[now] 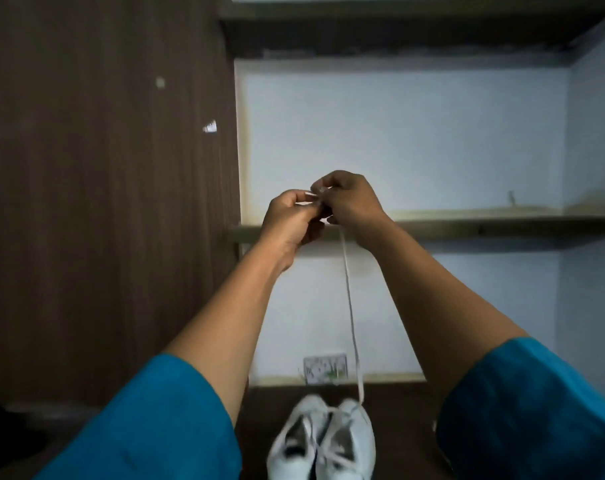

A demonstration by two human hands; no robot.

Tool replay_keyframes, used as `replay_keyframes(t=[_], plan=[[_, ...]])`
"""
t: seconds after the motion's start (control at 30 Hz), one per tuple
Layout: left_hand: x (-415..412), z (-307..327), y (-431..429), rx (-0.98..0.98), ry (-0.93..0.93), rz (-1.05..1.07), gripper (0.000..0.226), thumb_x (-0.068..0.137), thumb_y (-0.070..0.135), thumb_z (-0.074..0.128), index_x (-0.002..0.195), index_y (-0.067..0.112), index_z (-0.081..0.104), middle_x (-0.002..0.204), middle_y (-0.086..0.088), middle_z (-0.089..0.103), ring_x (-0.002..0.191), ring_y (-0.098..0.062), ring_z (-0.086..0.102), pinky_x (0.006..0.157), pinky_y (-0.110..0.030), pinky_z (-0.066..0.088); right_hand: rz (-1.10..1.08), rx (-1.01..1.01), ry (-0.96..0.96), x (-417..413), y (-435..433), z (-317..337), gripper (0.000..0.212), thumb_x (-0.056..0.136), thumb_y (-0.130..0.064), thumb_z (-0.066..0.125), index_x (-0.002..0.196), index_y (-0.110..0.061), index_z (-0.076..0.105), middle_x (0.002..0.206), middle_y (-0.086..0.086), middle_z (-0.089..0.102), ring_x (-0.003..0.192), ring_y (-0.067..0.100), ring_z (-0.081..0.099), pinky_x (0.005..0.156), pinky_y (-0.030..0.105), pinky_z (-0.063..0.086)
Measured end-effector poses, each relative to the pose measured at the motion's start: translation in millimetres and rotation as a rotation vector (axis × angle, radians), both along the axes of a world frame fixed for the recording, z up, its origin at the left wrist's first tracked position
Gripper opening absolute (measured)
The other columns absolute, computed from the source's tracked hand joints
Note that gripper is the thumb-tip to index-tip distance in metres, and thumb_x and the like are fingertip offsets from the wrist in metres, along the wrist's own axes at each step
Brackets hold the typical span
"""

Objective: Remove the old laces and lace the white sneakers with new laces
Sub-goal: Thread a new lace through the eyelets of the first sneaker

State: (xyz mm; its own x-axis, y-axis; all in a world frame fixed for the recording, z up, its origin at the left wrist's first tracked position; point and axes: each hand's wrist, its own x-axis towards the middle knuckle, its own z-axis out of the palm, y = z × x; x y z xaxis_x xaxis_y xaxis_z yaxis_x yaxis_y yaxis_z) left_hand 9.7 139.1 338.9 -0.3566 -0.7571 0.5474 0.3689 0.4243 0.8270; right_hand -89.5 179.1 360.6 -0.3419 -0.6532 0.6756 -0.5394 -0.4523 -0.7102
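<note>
High above two white fabric sneakers [323, 441], I see left hand [290, 216] and right hand [349, 199] both pinching one thin white lace [349, 306] by its top end.

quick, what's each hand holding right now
left hand: fingers curled, pinching the top end of the white lace
right hand: pinching the same lace end, which hangs down to the white sneakers

Wooden panel [103, 202] and pale blue wall [415, 133]
Shelf [484, 225] crosses the wall; socket plate [325, 367] just above the table's [405, 420] far edge; panel at left.
</note>
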Motion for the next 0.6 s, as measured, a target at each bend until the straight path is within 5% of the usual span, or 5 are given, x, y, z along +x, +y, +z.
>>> replay_keyframes(t=[0.13,0.27,0.33,0.43,0.6], plan=[[-10.8,-79.9,-33.5,0.103,-0.167,0.063,0.018,0.095,0.019,0.053,0.077,0.021,0.053,0.057,0.007,0.06,0.051,-0.009,0.052,0.057,-0.024,0.045,0.045,0.169,-0.086,-8.5,-21.1,-84.1,0.013,0.088,0.001,0.049,0.085,-0.007,0.059,0.074,0.007,0.063,0.054,0.012,0.061,0.043,0.013,0.041],[-19.4,-150.3,-69.5,0.164,-0.299,0.204,0.029,0.094,0.023,0.057,0.067,0.016,0.049,0.063,-0.001,0.052,0.054,-0.013,0.046,0.056,-0.025,0.039,0.031,0.4,-0.057,-23.6,-47.9,-160.8,0.006,0.09,-0.012,0.057,0.092,-0.009,0.062,0.086,0.012,0.07,0.068,0.02,0.064,0.057,0.023,0.046],[-21.9,-172.7,-84.3,0.21,-0.291,0.206,0.034,0.09,0.021,0.062,0.061,0.013,0.047,0.06,-0.004,0.05,0.055,-0.017,0.048,0.059,-0.027,0.039,-0.075,0.594,0.158,-37.7,-60.2,-193.7,0.015,0.087,-0.015,0.058,0.097,-0.004,0.065,0.094,0.014,0.069,0.078,0.023,0.063,0.066,0.027,0.049],[-28.1,-196.5,-93.5,0.273,-0.31,0.058,0.033,0.088,0.007,0.063,0.061,0.009,0.045,0.063,-0.009,0.056,0.047,-0.012,0.061,0.056,-0.027,0.049,-0.139,0.964,0.548,-52.0,-68.7,-243.4,0.021,0.084,-0.014,0.058,0.082,0.004,0.067,0.084,0.019,0.067,0.077,0.027,0.064,0.054,0.024,0.042],[-38.6,-245.7,-93.8,0.333,-0.454,-0.024,0.02,0.089,0.001,0.059,0.07,0.007,0.056,0.067,-0.007,0.063,0.042,-0.006,0.058,0.05,-0.02,0.053,-0.078,1.015,0.586,-42.3,-70.7,-307.5,0.026,0.088,-0.025,0.059,0.087,-0.001,0.068,0.092,0.013,0.068,0.091,0.029,0.062,0.072,0.03,0.042]])
